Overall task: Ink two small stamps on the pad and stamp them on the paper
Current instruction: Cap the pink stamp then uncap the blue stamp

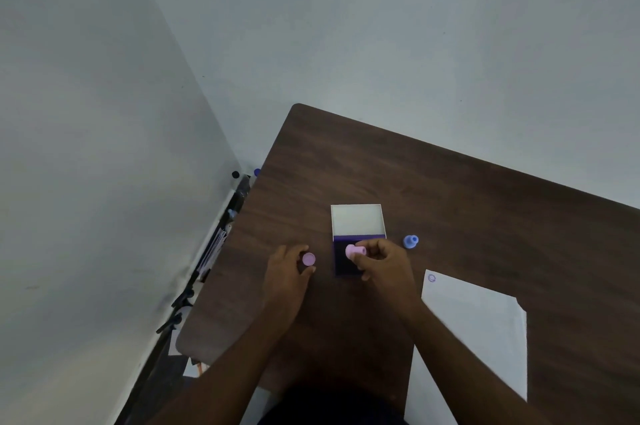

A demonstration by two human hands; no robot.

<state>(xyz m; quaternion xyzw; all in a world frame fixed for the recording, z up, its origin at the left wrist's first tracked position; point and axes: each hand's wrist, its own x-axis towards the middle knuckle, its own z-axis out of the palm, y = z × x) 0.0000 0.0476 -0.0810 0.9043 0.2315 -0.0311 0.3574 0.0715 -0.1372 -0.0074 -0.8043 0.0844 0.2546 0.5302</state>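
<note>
The person is gripping a pink stamp [355, 251] in the right hand [381, 260], fingers curled round its body, and holding it tilted just over the dark purple ink pad [343, 267], apparently bringing its face to the ink. The left hand [287, 268] is pinching a small pink cap [308, 259] beside the pad, probably pulled off that stamp and kept aside so the face is bare. The pad's white lid [357, 219] is lying open behind it, giving clear access. A blue stamp [411, 241] is standing on the table [450, 189] just right of the pad, within easy reach. The paper [478, 317] is lying near the right arm, one purple mark [431, 278] already showing in its corner, so one print appears done
</note>
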